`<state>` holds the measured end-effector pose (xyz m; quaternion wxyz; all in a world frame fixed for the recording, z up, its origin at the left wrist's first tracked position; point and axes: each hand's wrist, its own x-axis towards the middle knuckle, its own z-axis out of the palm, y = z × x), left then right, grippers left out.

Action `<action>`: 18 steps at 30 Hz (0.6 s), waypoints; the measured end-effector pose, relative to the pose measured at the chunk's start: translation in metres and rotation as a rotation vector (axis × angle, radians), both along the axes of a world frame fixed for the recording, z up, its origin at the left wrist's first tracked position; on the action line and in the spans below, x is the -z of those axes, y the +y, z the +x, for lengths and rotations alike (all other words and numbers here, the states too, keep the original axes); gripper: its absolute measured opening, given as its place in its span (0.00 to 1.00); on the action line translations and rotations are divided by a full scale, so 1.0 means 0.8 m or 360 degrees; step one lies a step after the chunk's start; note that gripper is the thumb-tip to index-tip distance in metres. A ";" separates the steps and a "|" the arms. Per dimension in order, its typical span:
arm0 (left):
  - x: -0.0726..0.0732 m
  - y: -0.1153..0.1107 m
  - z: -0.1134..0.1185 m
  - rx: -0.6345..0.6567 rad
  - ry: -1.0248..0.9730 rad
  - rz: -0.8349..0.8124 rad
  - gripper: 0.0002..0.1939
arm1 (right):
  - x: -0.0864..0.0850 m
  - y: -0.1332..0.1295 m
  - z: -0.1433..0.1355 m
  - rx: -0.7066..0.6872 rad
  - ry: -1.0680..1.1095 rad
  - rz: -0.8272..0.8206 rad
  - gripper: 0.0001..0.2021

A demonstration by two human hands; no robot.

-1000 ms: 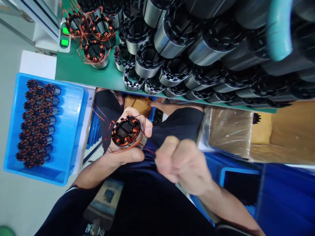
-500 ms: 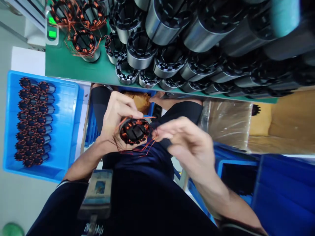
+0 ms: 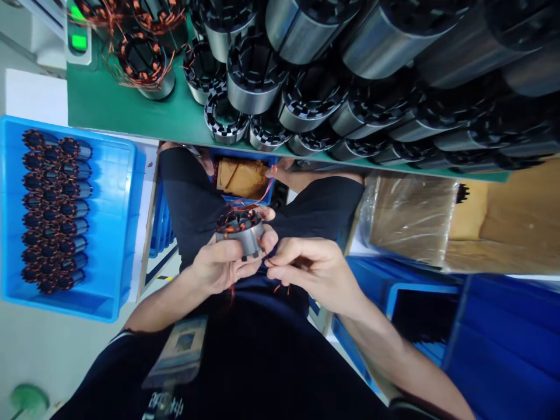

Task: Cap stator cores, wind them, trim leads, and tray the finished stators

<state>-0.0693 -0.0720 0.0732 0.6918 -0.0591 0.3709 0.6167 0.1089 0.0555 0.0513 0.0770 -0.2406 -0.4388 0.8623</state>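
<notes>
My left hand [image 3: 214, 265] is closed around a motor stator [image 3: 247, 240], a short steel cylinder with black toothed insulation and copper windings at its upper rim. Its steel side faces me, and loose copper leads rise from the far side. Right beside it, my right hand [image 3: 312, 265] is closed in a pinch, thumb against forefinger, on thin copper wire [image 3: 282, 287] whose ends poke out below the fingers. Where that wire meets the stator is hard to make out.
Several unwound stators [image 3: 256, 93] and a wound one [image 3: 146, 67] stand on the green bench [image 3: 105, 111] ahead. At left, a blue tray [image 3: 107, 233] holds rows of wound stators. A cardboard box [image 3: 411, 216] and blue bins [image 3: 503, 338] are at right. Between my legs sits another bin [image 3: 271, 189].
The stator has been tilted over, so its side shows where its wound end faced me before. My right hand has come a little lower and stays pinched near it.
</notes>
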 end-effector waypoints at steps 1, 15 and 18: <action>0.001 -0.001 0.003 -0.0028 -0.0027 0.0032 0.39 | -0.004 0.004 0.001 -0.0007 0.0057 0.0119 0.11; 0.021 -0.011 -0.022 -0.0110 0.1136 0.0182 0.31 | 0.013 -0.020 0.005 -0.0235 0.0058 0.0635 0.12; 0.014 -0.010 -0.013 0.0035 0.1637 0.0334 0.27 | 0.063 -0.018 0.014 -0.0311 -0.0074 0.0606 0.23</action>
